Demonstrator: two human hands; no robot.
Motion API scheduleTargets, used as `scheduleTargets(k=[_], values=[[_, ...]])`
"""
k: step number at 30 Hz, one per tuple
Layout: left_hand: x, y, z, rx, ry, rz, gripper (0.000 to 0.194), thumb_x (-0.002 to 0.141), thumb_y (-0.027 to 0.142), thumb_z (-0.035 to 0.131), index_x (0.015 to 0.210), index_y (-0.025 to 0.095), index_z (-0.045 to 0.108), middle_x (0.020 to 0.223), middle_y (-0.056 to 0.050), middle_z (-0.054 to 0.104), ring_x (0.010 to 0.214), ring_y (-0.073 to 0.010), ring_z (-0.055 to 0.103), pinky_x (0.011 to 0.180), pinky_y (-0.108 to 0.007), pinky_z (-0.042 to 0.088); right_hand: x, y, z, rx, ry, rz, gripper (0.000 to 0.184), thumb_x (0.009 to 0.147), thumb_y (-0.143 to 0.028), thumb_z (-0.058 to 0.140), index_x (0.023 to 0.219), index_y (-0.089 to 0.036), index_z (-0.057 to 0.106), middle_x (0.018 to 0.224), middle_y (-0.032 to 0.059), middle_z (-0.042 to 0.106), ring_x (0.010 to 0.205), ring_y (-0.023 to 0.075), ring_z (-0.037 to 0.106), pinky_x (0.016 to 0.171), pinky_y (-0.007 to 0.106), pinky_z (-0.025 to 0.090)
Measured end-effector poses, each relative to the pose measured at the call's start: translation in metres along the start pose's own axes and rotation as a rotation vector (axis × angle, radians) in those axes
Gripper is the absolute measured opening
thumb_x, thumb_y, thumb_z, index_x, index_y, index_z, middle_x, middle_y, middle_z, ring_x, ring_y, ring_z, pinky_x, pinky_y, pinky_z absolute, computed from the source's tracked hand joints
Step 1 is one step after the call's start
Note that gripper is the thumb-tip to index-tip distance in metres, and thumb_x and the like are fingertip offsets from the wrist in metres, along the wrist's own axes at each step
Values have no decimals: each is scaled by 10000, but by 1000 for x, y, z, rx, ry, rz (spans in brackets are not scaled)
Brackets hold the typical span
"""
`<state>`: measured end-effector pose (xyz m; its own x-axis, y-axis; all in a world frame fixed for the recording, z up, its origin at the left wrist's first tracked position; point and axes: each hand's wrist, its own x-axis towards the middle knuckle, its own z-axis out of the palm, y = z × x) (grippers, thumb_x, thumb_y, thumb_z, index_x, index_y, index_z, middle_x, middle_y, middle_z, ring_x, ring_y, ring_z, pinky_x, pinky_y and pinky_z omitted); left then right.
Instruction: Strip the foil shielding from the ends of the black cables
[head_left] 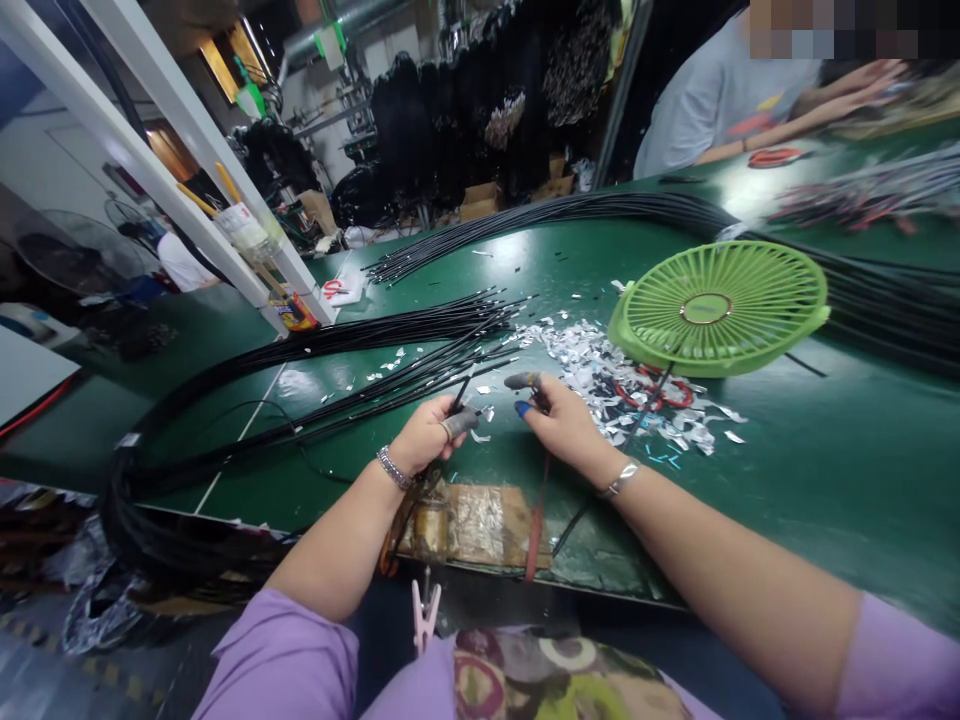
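Note:
My left hand (429, 436) is closed around a thin black cable (460, 394), whose end sticks up past the fingers. A grey cover wraps its thumb. To the right, my right hand (564, 424) hovers over the green table with thumb and index finger apart; nothing shows between them. Grey and blue coverings are on its fingertips. Ahead of my left hand, a looped bundle of black cables (352, 345) fans out its cut ends. A heap of silvery foil scraps (581, 362) lies just beyond my right hand.
A green fan (780, 325) stands over the scraps. Another cable bundle (517, 215) arches behind. A worn wooden block (484, 525) sits at the front edge of the table (810, 480). White posts (202, 150) rise at left. A co-worker (720, 100) sits at the far right.

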<state>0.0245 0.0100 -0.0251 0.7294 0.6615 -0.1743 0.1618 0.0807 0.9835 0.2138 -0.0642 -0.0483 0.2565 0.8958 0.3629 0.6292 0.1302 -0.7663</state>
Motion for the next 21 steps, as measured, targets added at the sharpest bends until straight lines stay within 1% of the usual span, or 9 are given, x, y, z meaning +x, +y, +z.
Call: scheduleTargets(k=[2, 5, 7, 9, 12, 14, 17, 19, 21], values=[[0, 0, 0, 7, 8, -2, 498, 615, 594, 720, 734, 165, 496, 460, 94, 469, 306, -19, 334, 327, -161, 209, -1, -5, -1, 53, -26, -3, 278, 731, -197, 523, 977, -221, 649, 707, 5, 575, 639, 170, 526, 609, 296, 442], [1, -1, -1, 14, -6, -7, 491, 620, 582, 723, 740, 164, 496, 457, 92, 477, 302, -21, 339, 323, -158, 205, -5, -12, 1, 137, -113, -32, 263, 753, -268, 560, 996, -214, 647, 709, 1, 561, 623, 157, 509, 599, 288, 437], [2, -3, -1, 22, -15, -9, 493, 626, 582, 725, 743, 162, 494, 461, 87, 484, 302, -22, 342, 319, -158, 207, -8, -14, 4, 165, -147, -64, 219, 758, -299, 579, 946, -211, 649, 748, 14, 578, 635, 154, 509, 601, 286, 435], [3, -5, -1, 34, -26, -15, 499, 630, 585, 726, 756, 161, 496, 471, 83, 489, 306, -26, 353, 320, -159, 219, -8, -14, 6, 159, -160, -84, 138, 762, -297, 579, 847, -210, 645, 728, 16, 580, 643, 158, 508, 607, 288, 430], [4, -10, -2, 83, -20, 7, 516, 615, 576, 749, 805, 160, 510, 520, 77, 502, 337, -41, 393, 340, -170, 278, -7, -11, 7, 175, -198, -53, 114, 771, -305, 575, 727, -209, 620, 661, 7, 576, 646, 165, 514, 621, 297, 425], [4, -13, -3, 173, 32, 83, 497, 620, 542, 763, 835, 159, 530, 586, 61, 533, 392, -55, 433, 390, -190, 347, -6, -10, 8, 257, -246, 22, 174, 761, -370, 603, 697, -208, 603, 649, -2, 585, 639, 161, 515, 619, 296, 422], [1, -14, -2, 434, 170, 255, 351, 699, 439, 736, 841, 164, 571, 706, 8, 610, 564, -109, 534, 551, -236, 444, -5, -13, 9, 445, -305, 206, 286, 682, -470, 680, 666, -206, 572, 601, -27, 559, 564, 127, 467, 550, 269, 387], [-1, -14, -2, 662, 246, 327, 245, 750, 379, 693, 828, 172, 590, 758, -28, 644, 679, -156, 581, 645, -263, 460, -6, -17, 9, 560, -329, 349, 329, 618, -484, 724, 645, -202, 557, 555, -43, 528, 498, 97, 403, 483, 244, 326], [-3, -13, 0, 877, 276, 349, 182, 782, 344, 652, 833, 177, 602, 774, -50, 654, 726, -186, 605, 674, -275, 460, -6, -21, 9, 643, -346, 472, 344, 574, -472, 749, 623, -198, 546, 523, -48, 516, 457, 77, 358, 442, 230, 264]])
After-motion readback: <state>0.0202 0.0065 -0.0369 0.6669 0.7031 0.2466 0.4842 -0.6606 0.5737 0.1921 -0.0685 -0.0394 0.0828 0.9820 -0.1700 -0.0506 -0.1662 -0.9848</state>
